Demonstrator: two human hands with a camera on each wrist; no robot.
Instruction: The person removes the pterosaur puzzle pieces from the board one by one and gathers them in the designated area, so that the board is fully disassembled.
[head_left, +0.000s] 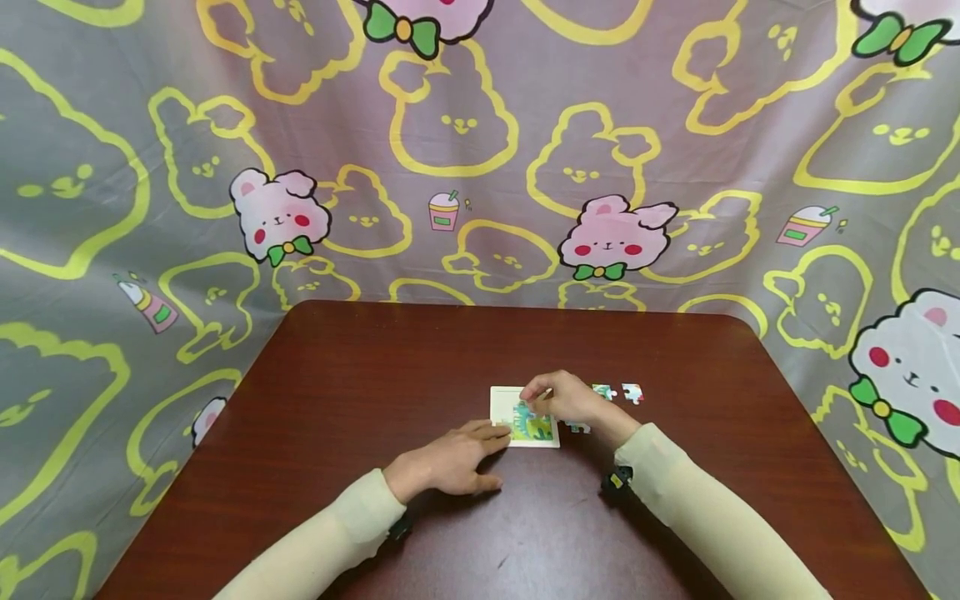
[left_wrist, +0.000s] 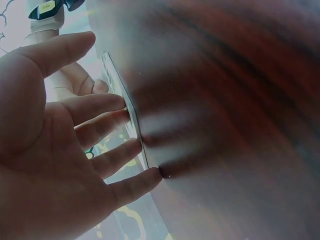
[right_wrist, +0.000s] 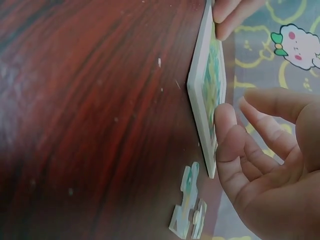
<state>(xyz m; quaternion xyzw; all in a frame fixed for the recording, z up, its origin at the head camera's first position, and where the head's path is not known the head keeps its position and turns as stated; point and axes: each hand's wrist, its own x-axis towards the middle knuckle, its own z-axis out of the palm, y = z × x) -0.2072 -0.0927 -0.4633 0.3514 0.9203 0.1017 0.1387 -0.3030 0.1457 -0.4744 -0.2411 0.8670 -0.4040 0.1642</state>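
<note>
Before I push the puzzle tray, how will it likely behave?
The puzzle tray is probably stiff: its rim looks straight in the right wrist view. It seems unlikely to tip or roll, lying flat and low on the table. It might pivot rather than slide straight, since the left hand touches one side.

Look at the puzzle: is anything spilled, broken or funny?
Nothing looks spilled or broken. Some pieces lie loose outside the tray. A pale speck stands out against the dark table; I can't tell whether it's a crumb or mark.
</note>
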